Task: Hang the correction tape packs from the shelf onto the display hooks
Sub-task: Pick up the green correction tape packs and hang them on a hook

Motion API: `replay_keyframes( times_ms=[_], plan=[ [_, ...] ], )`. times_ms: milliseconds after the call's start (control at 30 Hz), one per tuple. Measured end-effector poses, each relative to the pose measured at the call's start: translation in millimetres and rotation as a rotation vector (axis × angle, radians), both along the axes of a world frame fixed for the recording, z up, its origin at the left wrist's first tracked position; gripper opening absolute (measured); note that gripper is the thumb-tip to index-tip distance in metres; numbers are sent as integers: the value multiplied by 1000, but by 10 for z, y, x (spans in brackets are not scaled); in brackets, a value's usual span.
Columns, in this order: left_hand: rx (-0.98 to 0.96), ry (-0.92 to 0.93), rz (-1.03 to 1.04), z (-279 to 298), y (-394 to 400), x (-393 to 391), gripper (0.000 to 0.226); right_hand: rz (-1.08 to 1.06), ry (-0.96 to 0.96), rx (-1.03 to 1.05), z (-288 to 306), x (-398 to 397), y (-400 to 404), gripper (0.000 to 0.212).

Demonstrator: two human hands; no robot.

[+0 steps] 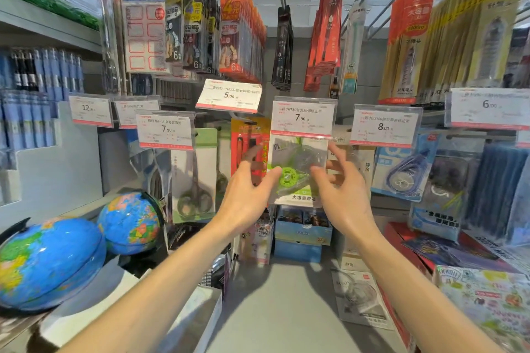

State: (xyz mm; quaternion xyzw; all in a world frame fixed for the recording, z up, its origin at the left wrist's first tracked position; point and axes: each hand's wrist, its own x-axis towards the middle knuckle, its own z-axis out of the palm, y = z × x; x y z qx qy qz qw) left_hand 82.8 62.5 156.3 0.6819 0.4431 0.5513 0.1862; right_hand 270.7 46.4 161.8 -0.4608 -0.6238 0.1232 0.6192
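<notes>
Grey shelf, globes left, hooked stationery packs overhead

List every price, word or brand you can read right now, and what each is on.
"7.90": price tag above the green correction tape pack
"8.00": tag to its right
"5.00": tilted tag
"7.90": tag above the scissors card
"6.00": far-right tag
"4元": orange packs
Fine print on every tag: blurred.
</notes>
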Motion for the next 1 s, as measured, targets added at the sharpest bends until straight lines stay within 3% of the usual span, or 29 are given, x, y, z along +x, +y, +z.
replay_keyframes(
  times_ms=[267, 733, 900, 1000],
  plan=[
    [49, 49, -32, 48, 300, 212, 62, -78, -141, -65, -68, 34, 270, 76],
    [-54, -32, -97, 57, 634, 320, 66, -21, -87, -197, -53, 12, 476, 82],
    [-30, -98, -152, -17, 620, 196, 56, 17, -63, -191, -72, 93, 481, 75],
    [-23, -126, -158, -85, 553, 97, 44, 59, 0, -145, -92, 139, 410, 57]
  ],
)
